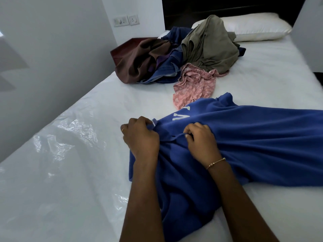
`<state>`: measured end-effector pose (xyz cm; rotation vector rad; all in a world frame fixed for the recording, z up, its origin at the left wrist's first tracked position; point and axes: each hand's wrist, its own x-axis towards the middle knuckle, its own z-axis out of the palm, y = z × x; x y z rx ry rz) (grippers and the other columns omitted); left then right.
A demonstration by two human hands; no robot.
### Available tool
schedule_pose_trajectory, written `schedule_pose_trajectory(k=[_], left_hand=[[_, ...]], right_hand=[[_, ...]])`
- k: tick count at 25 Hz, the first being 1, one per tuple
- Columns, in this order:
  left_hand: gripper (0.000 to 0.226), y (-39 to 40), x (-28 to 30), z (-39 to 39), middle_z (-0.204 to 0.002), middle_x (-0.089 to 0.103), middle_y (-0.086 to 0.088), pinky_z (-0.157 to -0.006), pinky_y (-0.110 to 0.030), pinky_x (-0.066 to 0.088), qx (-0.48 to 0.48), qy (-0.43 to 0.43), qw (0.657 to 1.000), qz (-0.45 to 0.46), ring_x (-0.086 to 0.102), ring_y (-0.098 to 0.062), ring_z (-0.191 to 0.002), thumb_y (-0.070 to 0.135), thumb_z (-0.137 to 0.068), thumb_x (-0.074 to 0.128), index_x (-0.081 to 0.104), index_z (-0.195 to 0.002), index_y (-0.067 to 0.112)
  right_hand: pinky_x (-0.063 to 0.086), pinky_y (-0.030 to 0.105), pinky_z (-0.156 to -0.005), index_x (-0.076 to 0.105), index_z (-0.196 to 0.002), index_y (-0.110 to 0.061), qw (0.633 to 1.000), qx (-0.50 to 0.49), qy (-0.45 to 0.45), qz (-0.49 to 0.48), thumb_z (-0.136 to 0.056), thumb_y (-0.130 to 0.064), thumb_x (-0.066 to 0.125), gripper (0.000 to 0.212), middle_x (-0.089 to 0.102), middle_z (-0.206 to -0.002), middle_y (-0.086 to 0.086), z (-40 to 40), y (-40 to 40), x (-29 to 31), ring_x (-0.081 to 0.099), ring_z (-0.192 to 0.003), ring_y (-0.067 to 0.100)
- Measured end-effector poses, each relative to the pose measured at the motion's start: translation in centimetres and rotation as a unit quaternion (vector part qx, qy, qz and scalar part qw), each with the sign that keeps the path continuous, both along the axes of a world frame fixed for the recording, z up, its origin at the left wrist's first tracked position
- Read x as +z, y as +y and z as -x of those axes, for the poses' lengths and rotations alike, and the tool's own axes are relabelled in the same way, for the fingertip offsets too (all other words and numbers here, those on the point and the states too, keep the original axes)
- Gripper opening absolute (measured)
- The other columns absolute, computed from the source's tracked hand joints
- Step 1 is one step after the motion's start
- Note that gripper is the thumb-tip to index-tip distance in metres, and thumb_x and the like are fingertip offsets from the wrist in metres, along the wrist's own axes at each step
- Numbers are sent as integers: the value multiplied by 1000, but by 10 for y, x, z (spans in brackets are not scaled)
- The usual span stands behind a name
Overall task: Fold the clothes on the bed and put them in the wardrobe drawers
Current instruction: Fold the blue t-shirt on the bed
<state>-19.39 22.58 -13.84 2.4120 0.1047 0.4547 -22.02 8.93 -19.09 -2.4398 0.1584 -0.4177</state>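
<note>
I am looking down at the bed [73,154], which is filling most of the frame under a white, glossy, crinkled cover. In the lower centre, both bare forearms are reaching in from the bottom edge. The left hand [139,137] is curling its fingers round a bunched edge of the blue shirt [253,142], gripping it near the centre of the frame; a ring is showing on one finger. The right hand [201,140] is lying just to the right of it, its fingers curled and pinching a fold of the same blue fabric, with a thin bracelet [215,163] sitting on the wrist. The blue shirt is spreading from the lower centre out to the right edge, rumpled, with pale lettering showing near its upper left part; I cannot read the letters.

Just above the shirt, touching its top edge, a pink patterned garment [194,86] is lying crumpled. Above that, in the upper centre, a heap is sitting: a brown garment [138,63] on the left, denim [167,67] in the middle, and an olive garment [209,46] on the right. A white pillow [258,27] is lying at the upper right against a dark headboard. On the wall in the upper centre, switch plates [125,20] are showing.
</note>
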Motion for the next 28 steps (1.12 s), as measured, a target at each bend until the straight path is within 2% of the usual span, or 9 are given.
schedule_pose_trajectory(k=[3, 5, 6, 9, 12, 16, 20, 26, 28], left_hand=[[11, -11, 6, 5, -73, 58, 10, -70, -21, 41, -150, 67, 986, 4, 55, -14, -80, 8, -78, 58, 63, -79, 17], [10, -20, 0, 7, -78, 66, 3, -76, -27, 48, -222, 169, 959, -53, 61, -17, -81, 14, -83, 57, 67, -82, 15], [15, -23, -5, 5, -85, 69, -1, -75, -29, 47, -214, 189, 954, -92, 62, -20, -86, 17, -87, 54, 69, -89, 14], [27, -24, -13, 1, -103, 67, -4, -70, -25, 38, -153, 165, 959, -174, 60, -21, -96, 19, -95, 44, 67, -110, 19], [32, -30, -20, 3, -117, 62, -8, -82, -28, 42, -138, 187, 953, -196, 56, -23, -109, 13, -96, 39, 60, -120, 16], [29, -36, -29, 6, -117, 61, -8, -88, -28, 42, -95, 189, 960, -185, 50, -22, -115, 16, -96, 41, 63, -115, 14], [28, -46, -38, 8, -120, 58, -5, -86, -26, 40, -93, 149, 967, -186, 45, -22, -119, 15, -96, 41, 64, -111, 14], [24, -50, -37, 5, -109, 65, -6, -70, -25, 40, -65, 177, 981, -53, 60, -23, -100, 13, -93, 45, 65, -106, 11], [23, -51, -34, 6, -104, 67, -6, -71, -27, 44, -57, 180, 982, 20, 61, -23, -96, 12, -90, 49, 68, -102, 11]], right_hand=[[44, 44, -78, 54, -84, -9, 997, 19, -24, -75, -90, -4, 50, 9, 59, -84, 8, -15, -14, 6, 55, -86, 30], [46, 40, -75, 58, -87, -6, 991, 13, -59, -123, -88, 0, 52, 9, 56, -79, 2, -18, -19, 5, 54, -79, 24], [47, 39, -76, 61, -88, -5, 989, 14, -73, -131, -86, 1, 52, 11, 57, -80, 2, -19, -19, 2, 54, -79, 23], [39, 36, -80, 69, -95, -16, 999, 14, -39, -34, -76, -20, 45, 31, 56, -89, 2, -17, -12, -5, 51, -95, 24], [20, 31, -73, 69, -103, -29, 995, 38, -6, 91, -83, -40, 50, 30, 53, -96, 0, -18, -7, -8, 46, -103, 22], [17, 31, -74, 66, -103, -23, 992, 32, 21, 117, -95, -34, 47, 24, 52, -108, 1, -16, -3, -12, 44, -109, 22], [26, 36, -81, 59, -109, -18, 991, 17, 64, 120, -96, -36, 23, 42, 52, -114, 4, -17, -2, -11, 46, -111, 24], [28, 35, -88, 59, -119, -28, 982, 60, 96, 151, -97, -34, 41, 30, 52, -115, 1, -18, -9, -11, 41, -116, 19], [30, 35, -85, 65, -110, -21, 994, 40, 51, 91, -93, -36, 43, 32, 55, -108, 5, -19, -10, -15, 46, -111, 23]])
